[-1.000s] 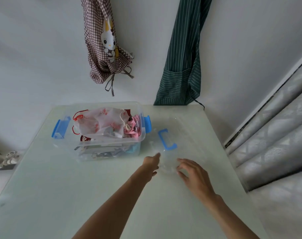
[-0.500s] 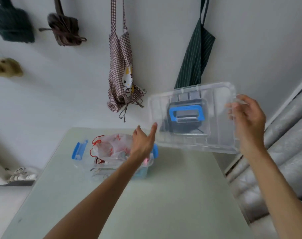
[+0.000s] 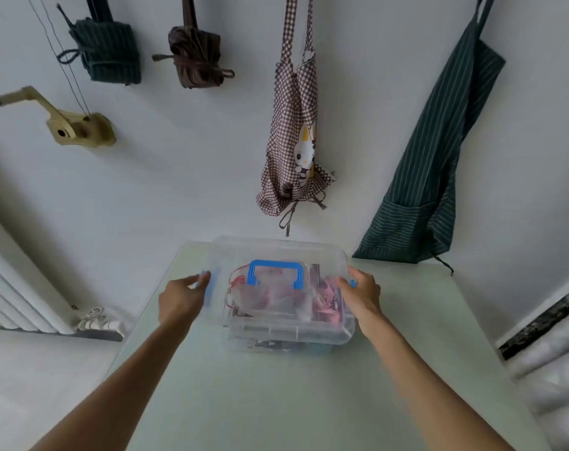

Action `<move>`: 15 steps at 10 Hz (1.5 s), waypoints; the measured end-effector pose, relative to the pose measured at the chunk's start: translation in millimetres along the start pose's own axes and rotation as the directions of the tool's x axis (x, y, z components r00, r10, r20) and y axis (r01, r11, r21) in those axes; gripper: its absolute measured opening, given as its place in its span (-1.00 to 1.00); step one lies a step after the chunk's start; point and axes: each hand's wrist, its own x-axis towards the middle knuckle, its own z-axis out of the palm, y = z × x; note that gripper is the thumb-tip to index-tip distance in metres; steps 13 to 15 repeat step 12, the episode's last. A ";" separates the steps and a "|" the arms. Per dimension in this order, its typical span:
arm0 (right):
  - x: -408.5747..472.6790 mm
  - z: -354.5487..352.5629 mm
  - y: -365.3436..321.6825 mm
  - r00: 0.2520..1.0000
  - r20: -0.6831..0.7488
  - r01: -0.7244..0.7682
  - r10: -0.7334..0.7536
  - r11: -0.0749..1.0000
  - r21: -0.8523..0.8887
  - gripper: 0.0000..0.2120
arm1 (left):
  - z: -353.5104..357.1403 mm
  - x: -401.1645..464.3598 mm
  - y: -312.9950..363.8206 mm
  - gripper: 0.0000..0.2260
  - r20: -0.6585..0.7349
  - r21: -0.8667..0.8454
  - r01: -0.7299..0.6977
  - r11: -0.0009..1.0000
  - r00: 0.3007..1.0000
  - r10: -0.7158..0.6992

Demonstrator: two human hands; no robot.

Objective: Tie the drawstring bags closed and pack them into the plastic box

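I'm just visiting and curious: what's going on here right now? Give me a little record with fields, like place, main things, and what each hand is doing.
place: pale table against a white wall
box: clear plastic box on the table, drawstring bags inside
lid: clear lid with blue handle, sitting on top of the box
left hand: left hand at the box's left end, by a blue latch
right hand: right hand holds the lid's right end
on wall: checked apron, striped green apron

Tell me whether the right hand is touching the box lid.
Touching. The head view shows the right hand with its fingers wrapped over the right end of the clear lid, no gap between them.
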 end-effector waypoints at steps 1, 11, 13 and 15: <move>1.4 2.4 14.9 0.996 0.007 0.091 -0.091 0.975 -0.202 -0.55 | 9.2 5.2 -12.0 -0.56 0.023 -0.028 -0.004 1.000 1.000 0.004; -16.2 5.2 -21.3 0.991 0.001 0.082 -0.133 0.601 -0.795 -0.58 | 33.7 0.2 11.7 -0.58 -0.067 0.451 -0.108 0.886 0.986 0.155; -17.8 -35.6 -33.8 0.997 -0.041 0.034 -0.066 0.852 -0.523 -0.40 | 3.6 -15.3 -5.8 -0.47 -0.154 0.159 -0.176 0.971 0.967 0.201; -17.8 -35.6 -33.8 0.997 -0.041 0.034 -0.066 0.852 -0.523 -0.40 | 3.6 -15.3 -5.8 -0.47 -0.154 0.159 -0.176 0.971 0.967 0.201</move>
